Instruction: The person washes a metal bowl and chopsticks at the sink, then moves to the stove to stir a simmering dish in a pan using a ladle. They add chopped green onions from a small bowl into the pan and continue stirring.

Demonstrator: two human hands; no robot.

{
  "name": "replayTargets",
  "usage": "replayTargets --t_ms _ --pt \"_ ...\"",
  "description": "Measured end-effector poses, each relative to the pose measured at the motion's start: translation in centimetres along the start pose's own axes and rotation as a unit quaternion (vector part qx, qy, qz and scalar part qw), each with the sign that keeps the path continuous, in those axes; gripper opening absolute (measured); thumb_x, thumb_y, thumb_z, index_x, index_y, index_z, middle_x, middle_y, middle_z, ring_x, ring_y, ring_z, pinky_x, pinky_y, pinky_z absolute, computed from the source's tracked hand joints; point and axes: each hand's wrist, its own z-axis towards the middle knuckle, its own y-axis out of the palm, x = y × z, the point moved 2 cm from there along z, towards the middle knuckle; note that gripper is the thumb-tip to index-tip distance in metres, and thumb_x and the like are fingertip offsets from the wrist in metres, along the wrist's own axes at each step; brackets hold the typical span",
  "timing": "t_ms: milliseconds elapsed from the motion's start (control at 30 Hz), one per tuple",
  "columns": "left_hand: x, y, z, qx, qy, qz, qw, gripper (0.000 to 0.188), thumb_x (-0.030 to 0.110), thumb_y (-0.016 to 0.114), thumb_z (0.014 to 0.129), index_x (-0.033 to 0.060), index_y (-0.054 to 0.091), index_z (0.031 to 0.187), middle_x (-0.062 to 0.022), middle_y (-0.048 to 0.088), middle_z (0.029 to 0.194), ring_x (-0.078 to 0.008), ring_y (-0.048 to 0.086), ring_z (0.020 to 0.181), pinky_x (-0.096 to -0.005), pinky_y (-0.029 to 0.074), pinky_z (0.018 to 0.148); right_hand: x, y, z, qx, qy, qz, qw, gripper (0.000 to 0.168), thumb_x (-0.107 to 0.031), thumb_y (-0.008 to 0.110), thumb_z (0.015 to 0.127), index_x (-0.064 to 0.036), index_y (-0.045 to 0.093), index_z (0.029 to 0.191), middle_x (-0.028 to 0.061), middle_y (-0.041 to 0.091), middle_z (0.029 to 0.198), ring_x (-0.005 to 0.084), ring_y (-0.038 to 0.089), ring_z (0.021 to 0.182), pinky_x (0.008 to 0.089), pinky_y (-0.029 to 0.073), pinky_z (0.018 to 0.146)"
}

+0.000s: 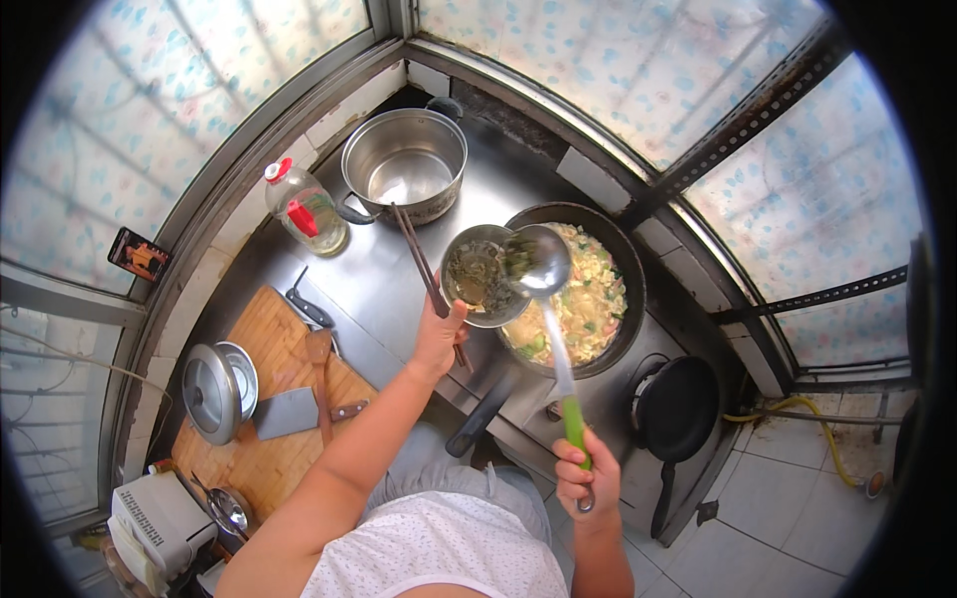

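My left hand (pixel 439 336) grips a metal bowl (pixel 484 276) by its near rim, together with a pair of dark chopsticks (pixel 421 260). Dark leafy food in liquid lies in the bowl. Closed around the green handle of a metal ladle (pixel 537 261) is my right hand (pixel 588 472). The ladle's bowl is over the metal bowl's right rim, and some dark food shows blurred in it. Beneath both, partly covered by them, a black wok-like pan (pixel 634 299) on the stove holds pale food (pixel 579 318) with green and pink pieces in broth.
An empty steel pot (pixel 404 161) and an oil bottle (pixel 308 209) stand at the back. Leftward are a cutting board (pixel 262 471), a cleaver (pixel 287 413), a wooden spatula (pixel 319 359), a knife (pixel 309 308) and a pot lid (pixel 211 394). A black frying pan (pixel 679 409) sits at right.
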Motion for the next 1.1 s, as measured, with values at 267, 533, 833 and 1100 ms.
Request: replayTargets --t_ms 267,533,833,1100 --pt "2.1 -3.1 -1.4 0.003 0.016 -0.038 0.999 0.052 0.047 0.067 0.077 0.0129 0.044 0.108 0.0054 0.049 0.079 -0.0022 0.036 0.054 -0.0174 0.027 0.045 -3.5 -0.1 -1.6 0.167 -0.214 -0.288 0.918 0.045 -0.021 0.042 0.094 -0.011 0.033 0.137 0.002 0.04 0.074 0.0028 0.029 0.046 0.0141 0.02 0.034" --pt "2.5 -5.5 -2.7 0.02 0.011 -0.059 0.998 0.052 0.049 0.066 0.077 0.0124 0.045 0.108 0.005 0.049 0.078 -0.0034 0.038 0.054 -0.0174 0.028 0.046 -4.2 -1.6 -1.5 0.202 -0.218 -0.322 0.899 0.045 -0.019 0.042 0.095 -0.01 0.034 0.138 0.0013 0.041 0.074 0.0027 0.03 0.047 0.0144 0.022 0.035" --pt "3.1 -6.6 -4.0 0.036 0.009 -0.082 0.996 0.046 0.05 0.063 0.079 0.0113 0.05 0.1 0.0055 0.049 0.073 -0.0032 0.036 0.052 -0.0174 0.026 0.044 -6.1 -4.1 3.5 0.235 -0.204 -0.633 0.709 0.044 -0.017 0.043 0.095 -0.013 0.037 0.139 -0.0046 0.042 0.067 0.002 0.034 0.047 0.017 0.028 0.038" --pt "4.2 -10.0 -6.1 0.083 0.03 -0.045 0.995 0.049 0.053 0.062 0.078 0.0105 0.051 0.098 0.0059 0.047 0.072 -0.0027 0.035 0.051 -0.0179 0.024 0.044 -6.9 -5.8 1.5 0.264 -0.255 -0.788 0.494 0.043 -0.013 0.047 0.092 -0.001 0.04 0.133 0.0161 0.061 0.102 0.0182 0.059 0.09 0.0292 0.044 0.08"
